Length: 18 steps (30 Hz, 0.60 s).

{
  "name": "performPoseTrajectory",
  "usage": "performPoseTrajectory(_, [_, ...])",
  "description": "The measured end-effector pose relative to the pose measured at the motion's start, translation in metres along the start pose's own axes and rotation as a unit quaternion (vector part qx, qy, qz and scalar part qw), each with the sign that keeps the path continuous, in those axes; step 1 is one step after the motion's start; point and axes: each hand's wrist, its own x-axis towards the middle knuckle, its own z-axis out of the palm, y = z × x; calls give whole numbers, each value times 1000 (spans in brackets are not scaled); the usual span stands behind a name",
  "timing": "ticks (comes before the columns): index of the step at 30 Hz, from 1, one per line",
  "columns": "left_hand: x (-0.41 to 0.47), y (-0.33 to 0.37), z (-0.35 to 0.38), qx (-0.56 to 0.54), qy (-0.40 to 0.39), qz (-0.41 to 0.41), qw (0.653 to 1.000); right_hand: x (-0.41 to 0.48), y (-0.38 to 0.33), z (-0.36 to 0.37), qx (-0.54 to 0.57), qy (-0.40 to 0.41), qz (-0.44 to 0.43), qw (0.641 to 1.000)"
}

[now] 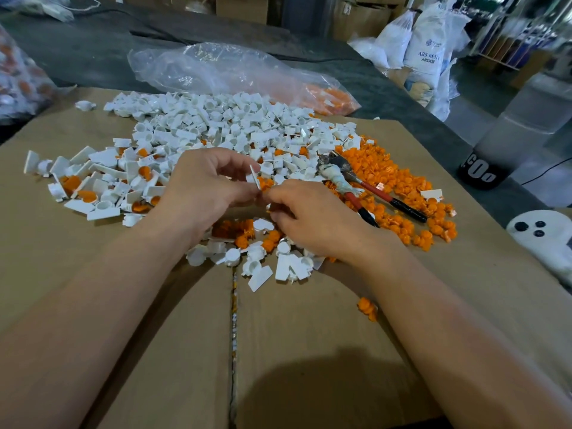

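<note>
Mid-bench, the left hand point(204, 184) is pinching a white tag point(254, 178) by its flat blade, while the right hand point(309, 218) is pinching an orange plug point(265, 183) against it. Both are seeming light, rigid and easily dropped.

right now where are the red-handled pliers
In the head view the red-handled pliers lie right of centre on the pile of orange plastic caps, jaws toward the heap of white plastic pieces, handles pointing toward the lower right.

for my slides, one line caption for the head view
Left hand and right hand hold a white piece and an orange cap together over cardboard.
</note>
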Motion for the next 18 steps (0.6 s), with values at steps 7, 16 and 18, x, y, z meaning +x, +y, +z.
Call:
performPoseTrajectory(7, [-3, 4, -1, -73, -18, -23, 997, -8, 8, -10, 150, 128, 41, 980])
performPoseTrajectory(16, [-6, 4, 2, -119, -80, -11, 990, -10, 1, -10, 314, 206, 39, 926])
performPoseTrajectory(18, [-7, 4, 2, -113, -77, 6, 991, -10, 0, -10, 305, 216, 34, 927])
